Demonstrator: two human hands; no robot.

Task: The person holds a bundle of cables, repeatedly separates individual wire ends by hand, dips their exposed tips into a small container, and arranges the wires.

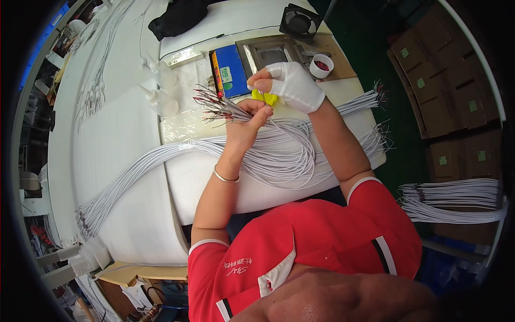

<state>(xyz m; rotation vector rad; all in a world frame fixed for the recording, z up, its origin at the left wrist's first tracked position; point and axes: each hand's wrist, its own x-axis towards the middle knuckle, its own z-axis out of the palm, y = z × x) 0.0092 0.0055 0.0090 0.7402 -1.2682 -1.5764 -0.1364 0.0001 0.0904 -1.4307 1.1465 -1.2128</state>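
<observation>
My bare left hand (pixel 245 127), with a bangle on its wrist, is closed around a bundle of white cables (pixel 289 147). Their stripped ends, with red and dark wires (pixel 212 104), fan out to the left of the fist. My right hand (pixel 296 87) wears a white glove that leaves some fingertips bare. Just above the left hand, its thumb and finger pinch a thin dark wire (pixel 263 98). A yellow round thing (pixel 271 99) lies behind the hands, partly hidden. The cables loop across the white padded table (pixel 201 185) in front of me.
Beyond my hands lie a blue box (pixel 230 67), a metal plate (pixel 271 53), a white cup (pixel 321 66) with red contents and a black fan (pixel 300 23). Squeeze bottles (pixel 162 103) stand at left. More cables (pixel 99 209) reach left; cartons (pixel 440 75) stand right.
</observation>
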